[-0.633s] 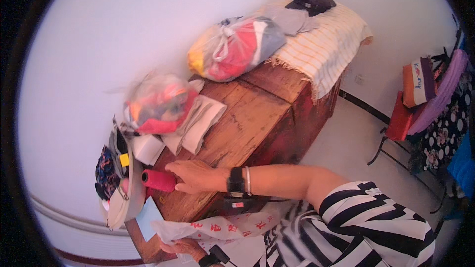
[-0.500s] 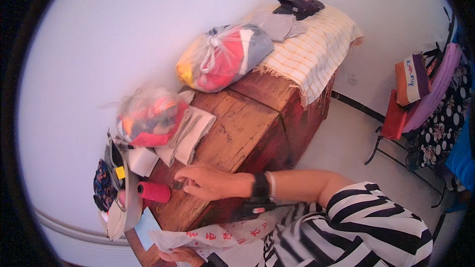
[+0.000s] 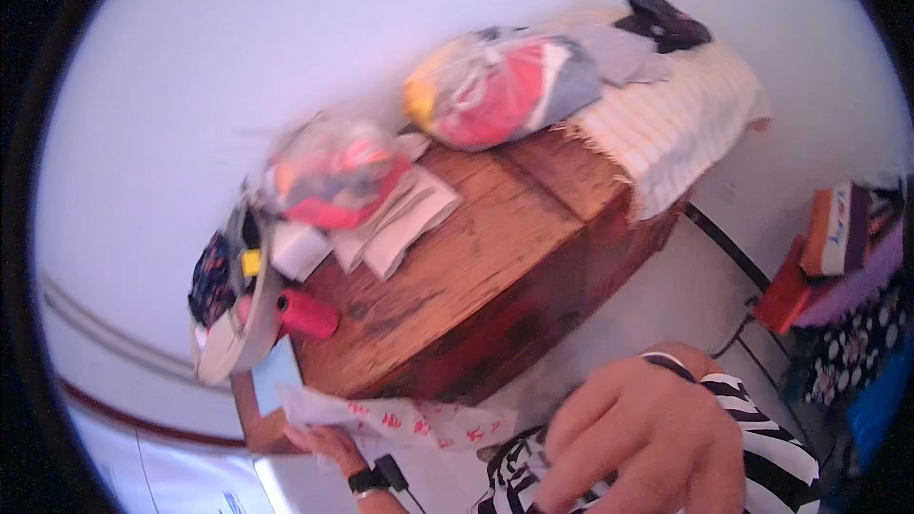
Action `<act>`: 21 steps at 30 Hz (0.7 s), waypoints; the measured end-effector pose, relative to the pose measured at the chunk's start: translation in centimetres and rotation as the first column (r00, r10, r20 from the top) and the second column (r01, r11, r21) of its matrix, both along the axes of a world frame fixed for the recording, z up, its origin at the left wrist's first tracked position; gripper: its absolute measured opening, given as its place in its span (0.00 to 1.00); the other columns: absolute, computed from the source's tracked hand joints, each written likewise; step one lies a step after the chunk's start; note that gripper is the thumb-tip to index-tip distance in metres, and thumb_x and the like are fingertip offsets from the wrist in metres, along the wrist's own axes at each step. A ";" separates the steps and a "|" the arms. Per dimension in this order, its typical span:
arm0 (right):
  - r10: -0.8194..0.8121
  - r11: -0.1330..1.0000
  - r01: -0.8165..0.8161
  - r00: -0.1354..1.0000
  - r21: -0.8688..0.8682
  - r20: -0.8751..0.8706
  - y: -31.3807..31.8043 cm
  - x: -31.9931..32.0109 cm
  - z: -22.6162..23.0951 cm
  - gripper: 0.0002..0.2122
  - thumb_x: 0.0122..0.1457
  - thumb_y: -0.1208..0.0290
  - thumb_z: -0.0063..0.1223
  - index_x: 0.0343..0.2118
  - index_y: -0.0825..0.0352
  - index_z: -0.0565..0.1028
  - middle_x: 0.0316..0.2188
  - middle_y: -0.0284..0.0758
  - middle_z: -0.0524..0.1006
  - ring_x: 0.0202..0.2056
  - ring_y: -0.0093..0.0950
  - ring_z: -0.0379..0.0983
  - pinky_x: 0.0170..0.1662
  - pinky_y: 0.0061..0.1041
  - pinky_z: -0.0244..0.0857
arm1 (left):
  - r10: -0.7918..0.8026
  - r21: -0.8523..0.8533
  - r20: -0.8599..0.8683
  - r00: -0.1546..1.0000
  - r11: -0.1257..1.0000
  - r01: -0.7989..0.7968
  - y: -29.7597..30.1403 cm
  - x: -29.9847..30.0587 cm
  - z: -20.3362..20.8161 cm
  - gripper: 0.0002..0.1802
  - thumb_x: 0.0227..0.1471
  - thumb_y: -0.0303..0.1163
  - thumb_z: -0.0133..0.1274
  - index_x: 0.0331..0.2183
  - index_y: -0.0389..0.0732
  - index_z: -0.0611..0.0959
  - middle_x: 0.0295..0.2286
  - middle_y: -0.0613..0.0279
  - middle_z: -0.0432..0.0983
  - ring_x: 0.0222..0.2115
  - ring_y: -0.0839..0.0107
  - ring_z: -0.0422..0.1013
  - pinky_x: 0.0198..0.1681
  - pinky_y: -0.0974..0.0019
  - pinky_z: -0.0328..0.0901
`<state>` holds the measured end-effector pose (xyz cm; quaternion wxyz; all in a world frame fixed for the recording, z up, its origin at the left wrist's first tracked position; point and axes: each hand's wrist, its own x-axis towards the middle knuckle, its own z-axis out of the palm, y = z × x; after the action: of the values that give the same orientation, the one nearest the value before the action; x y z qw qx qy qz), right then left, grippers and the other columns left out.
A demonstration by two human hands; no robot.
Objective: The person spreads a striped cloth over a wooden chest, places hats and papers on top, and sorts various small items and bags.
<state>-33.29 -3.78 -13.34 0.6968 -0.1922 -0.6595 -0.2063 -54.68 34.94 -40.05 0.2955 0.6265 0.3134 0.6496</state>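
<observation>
Two hands have changed places since half a second ago: the right hand (image 3: 647,447) has left the worktop (image 3: 476,266) and now fills the lower right, fingers (image 3: 581,419) loosely spread, holding nothing. The left hand (image 3: 328,443) grips printed white cloth (image 3: 400,419) at lower left. The red thread spool (image 3: 307,314) lies alone, well apart, at middle left.

We take this for a home sewing corner: wooden counter (image 3: 495,257) against a plain wall, bagged cloth scraps (image 3: 500,86), red thread spool (image 3: 307,314), folded striped fabric (image 3: 666,114).
</observation>
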 end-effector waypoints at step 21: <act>0.780 0.557 -0.575 0.610 -0.599 0.140 19.5 -21.9 3.4 0.09 0.53 0.80 0.50 0.36 0.72 0.79 0.30 0.41 0.79 0.22 0.29 0.75 0.23 0.23 0.67 | 0.254 -0.316 -0.356 0.899 0.873 -0.372 -10.7 -28.5 6.1 0.08 0.61 0.30 0.44 0.34 0.37 0.76 0.20 0.54 0.71 0.21 0.64 0.69 0.27 0.64 0.64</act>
<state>-55.17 15.68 -9.97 0.4995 -0.0431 -0.8345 0.2285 -83.18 24.21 -33.95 0.2479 0.5902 0.5719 0.5130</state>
